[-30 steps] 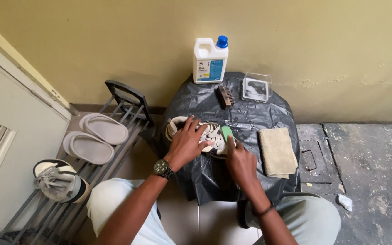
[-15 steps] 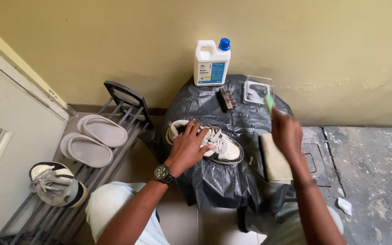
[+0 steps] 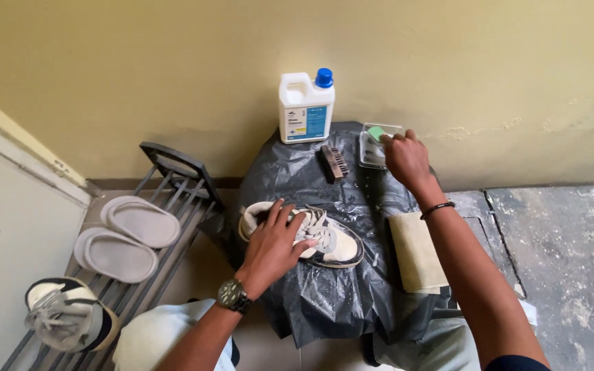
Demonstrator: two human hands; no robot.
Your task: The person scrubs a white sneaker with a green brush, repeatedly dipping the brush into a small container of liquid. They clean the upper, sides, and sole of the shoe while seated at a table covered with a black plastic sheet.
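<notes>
Your right hand (image 3: 405, 159) has left the sneaker (image 3: 314, 235), reaching the clear tray (image 3: 371, 152)
It pinches the green brush (image 3: 377, 132) there; left hand (image 3: 275, 246) stays pressed flat on the shoe

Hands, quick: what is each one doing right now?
Left hand: open, pressing down on the sneaker.
Right hand: closed on a green brush at the clear tray.

Left hand (image 3: 274, 242) presses sneaker (image 3: 324, 237); right hand (image 3: 405, 159) dips green brush (image 3: 376, 132).
</notes>
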